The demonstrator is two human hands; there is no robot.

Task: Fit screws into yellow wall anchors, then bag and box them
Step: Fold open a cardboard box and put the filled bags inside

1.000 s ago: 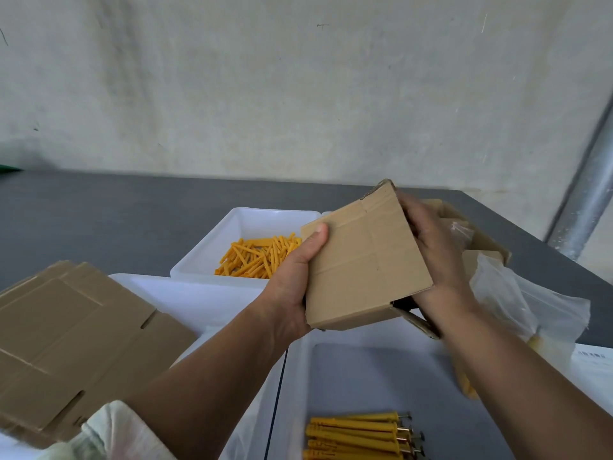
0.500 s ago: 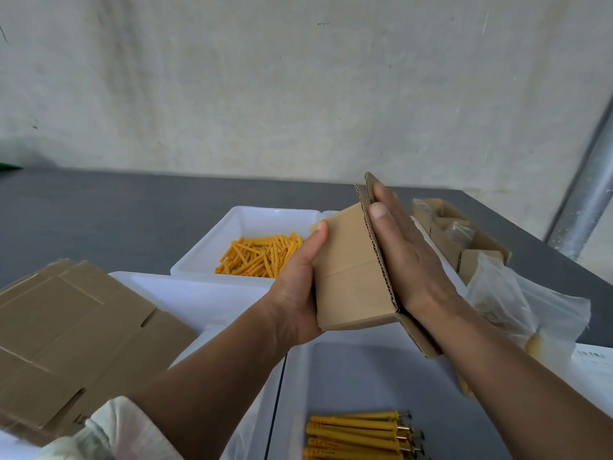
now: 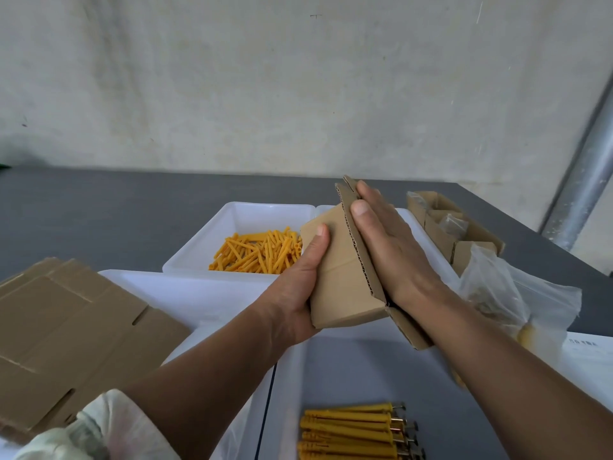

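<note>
A small brown cardboard box (image 3: 341, 273) is held up above the trays at centre. My left hand (image 3: 298, 287) grips its left side, thumb on the front face. My right hand (image 3: 388, 250) lies flat with straight fingers against the box's right flap, pressing it. A row of yellow anchors with screws fitted (image 3: 355, 433) lies in the near white tray (image 3: 331, 366). Loose yellow anchors (image 3: 258, 250) fill the far white tray (image 3: 238, 214).
Flat cardboard box blanks (image 3: 66, 336) are stacked at the left. An open cardboard box (image 3: 454, 227) and clear plastic bags (image 3: 507, 300) sit at the right on the grey table (image 3: 99, 207). A metal pole (image 3: 583, 180) stands at far right.
The box has been turned so its flap edge faces me. My right hand moved from gripping the box's right edge to lying flat against the flap.
</note>
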